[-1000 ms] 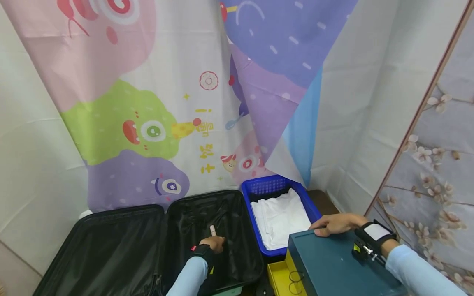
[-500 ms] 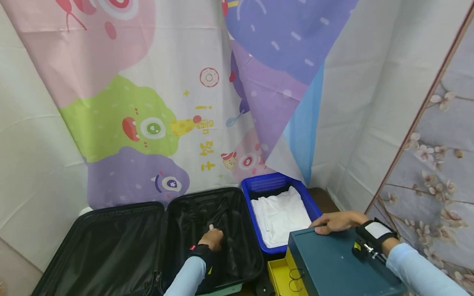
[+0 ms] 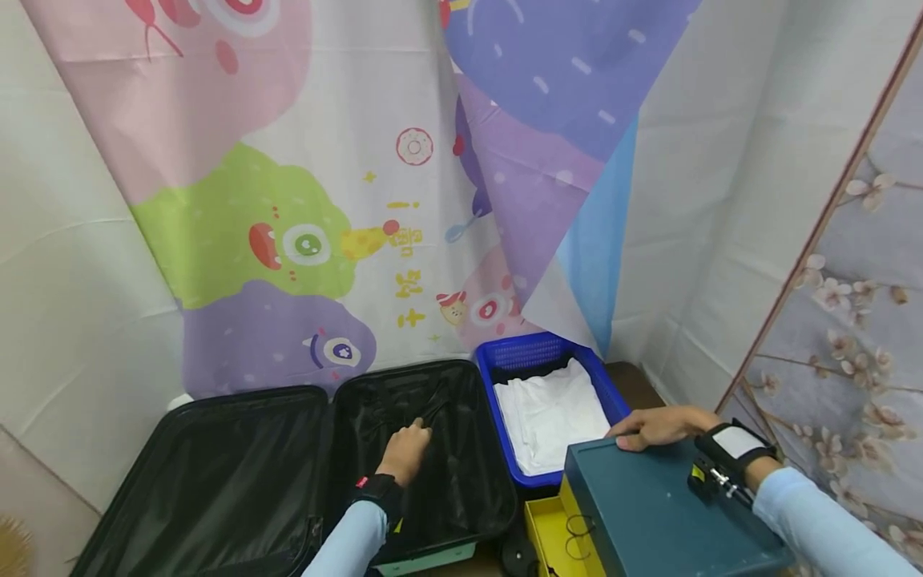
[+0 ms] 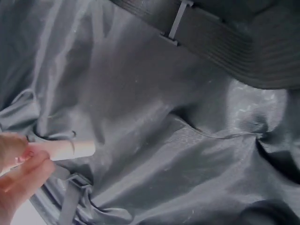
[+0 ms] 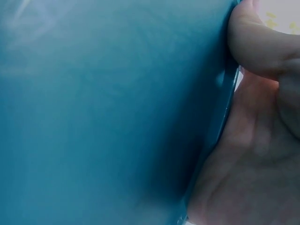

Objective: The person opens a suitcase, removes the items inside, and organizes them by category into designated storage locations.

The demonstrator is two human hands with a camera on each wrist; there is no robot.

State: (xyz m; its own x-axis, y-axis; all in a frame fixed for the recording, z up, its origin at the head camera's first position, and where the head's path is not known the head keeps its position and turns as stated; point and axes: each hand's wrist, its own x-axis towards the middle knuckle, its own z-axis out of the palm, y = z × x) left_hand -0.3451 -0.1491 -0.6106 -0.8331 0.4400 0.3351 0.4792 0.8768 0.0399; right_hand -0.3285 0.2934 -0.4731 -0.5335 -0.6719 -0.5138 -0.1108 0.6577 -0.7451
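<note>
My left hand (image 3: 405, 450) is over the right half of an open black suitcase (image 3: 461, 481). In the left wrist view its fingers pinch a small pale pink tube (image 4: 70, 149), which lies close over the dark lining. The head view hides the tube behind the hand. My right hand (image 3: 659, 426) grips the far edge of a teal drawer box (image 3: 663, 505); in the right wrist view the thumb (image 5: 258, 44) bends at the box's rim and the palm lies beside it. A yellow drawer (image 3: 544, 529) juts from the box's left side.
A blue basket (image 3: 497, 425) with folded white cloth (image 3: 551, 417) stands right of the suitcase. Thin-rimmed glasses (image 3: 579, 525) lie in the drawer. A black object (image 3: 517, 553) sits between suitcase and drawer. A printed curtain (image 3: 303, 96) hangs behind.
My left hand has moved a little farther into the suitcase with the pink tube, which has passed out of sight in the head view. The right hand stays on the box.
</note>
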